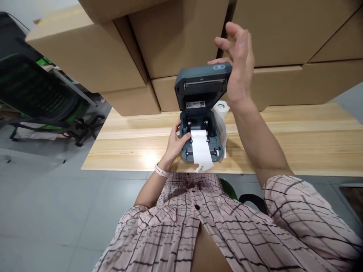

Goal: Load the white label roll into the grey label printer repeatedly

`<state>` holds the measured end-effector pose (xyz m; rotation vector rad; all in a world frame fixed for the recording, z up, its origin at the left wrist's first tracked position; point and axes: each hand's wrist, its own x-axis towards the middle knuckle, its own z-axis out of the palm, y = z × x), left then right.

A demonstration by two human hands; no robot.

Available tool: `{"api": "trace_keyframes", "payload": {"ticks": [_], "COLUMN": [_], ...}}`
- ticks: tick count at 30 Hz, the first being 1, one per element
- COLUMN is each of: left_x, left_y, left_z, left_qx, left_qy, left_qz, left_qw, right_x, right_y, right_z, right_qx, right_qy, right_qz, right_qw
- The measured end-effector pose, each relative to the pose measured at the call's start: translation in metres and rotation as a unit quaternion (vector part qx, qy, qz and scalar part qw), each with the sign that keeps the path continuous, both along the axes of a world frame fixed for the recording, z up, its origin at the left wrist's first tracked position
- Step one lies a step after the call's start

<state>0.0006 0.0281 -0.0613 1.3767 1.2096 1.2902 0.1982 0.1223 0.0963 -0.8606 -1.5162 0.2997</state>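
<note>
Pressing left hand (173,145) thumb on label paper (200,147) at frame centre, closure on it unclear; propping lid (202,88) with right hand (239,62), fingers spread apart. Paper already trailing out printer (217,145) front; lid not yet shut.

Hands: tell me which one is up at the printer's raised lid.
The right hand, raised against the top edge of the open lid with fingers spread; the left hand is lower, inside the printer's base beside the white paper strip.

Wooden table (297,143), cardboard boxes (93,56) (grey floor (56,211))
</note>
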Motion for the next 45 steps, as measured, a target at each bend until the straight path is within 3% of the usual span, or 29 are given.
{"api": "trace_keyframes", "payload": {"ticks": [4, 7, 9, 12, 13, 15, 18, 19, 23, 28, 33, 37, 42, 45], "left_x": [0.001, 0.002, 0.003, 0.003, 0.002, 0.0, -0.006, -0.007, -0.01, -0.007, -0.013, -0.022, -0.023, -0.021], "left_y": [-0.001, 0.002, 0.006, 0.01, 0.012, 0.014, 0.016, 0.017, 0.016, 0.013, 0.014, 0.017, 0.017, 0.015], "left_z": [0.001, 0.001, 0.001, 0.004, 0.006, 0.011, 0.02, 0.022, 0.027, 0.026, 0.028, 0.026, 0.018, 0.014], "left_qx": [0.001, 0.008, 0.01, 0.008, 0.008, 0.005, 0.005, 0.01, 0.023, 0.005, 0.028, 0.043, 0.048, 0.041], "left_qy": [0.013, 0.009, 0.01, 0.021, 0.03, 0.058, 0.123, 0.142, 0.176, 0.188, 0.18, 0.165, 0.138, 0.122], "left_qz": [-0.01, 0.004, 0.013, 0.014, 0.011, 0.003, -0.015, -0.021, -0.029, -0.017, -0.044, -0.103, -0.101, -0.089], "left_qw": [1.0, 1.0, 1.0, 1.0, 0.999, 0.998, 0.992, 0.99, 0.984, 0.982, 0.982, 0.98, 0.984, 0.988], "right_x": [-0.007, -0.009, -0.007, 0.0, 0.003, 0.009, 0.016, 0.017, 0.013, 0.002, 0.005, 0.023, 0.096, 0.153], "right_y": [0.042, 0.057, 0.047, 0.006, -0.01, -0.036, -0.051, -0.05, -0.037, -0.03, -0.024, -0.021, -0.037, -0.05], "right_z": [0.02, 0.027, 0.026, 0.011, 0.003, -0.014, -0.035, -0.038, -0.043, -0.05, -0.059, -0.054, -0.043, -0.059], "right_qx": [-0.027, -0.057, 0.014, 0.139, 0.124, 0.028, -0.124, -0.146, -0.158, -0.19, -0.201, -0.218, -0.211, -0.237], "right_qy": [0.006, -0.014, -0.034, -0.127, -0.187, -0.351, -0.515, -0.53, -0.559, -0.612, -0.573, -0.443, -0.27, -0.194], "right_qz": [-0.057, -0.084, -0.117, -0.145, -0.119, 0.01, 0.183, 0.207, 0.208, 0.261, 0.318, 0.414, 0.407, 0.363], "right_qw": [0.998, 0.995, 0.992, 0.971, 0.967, 0.936, 0.828, 0.809, 0.787, 0.722, 0.728, 0.765, 0.847, 0.88]}}
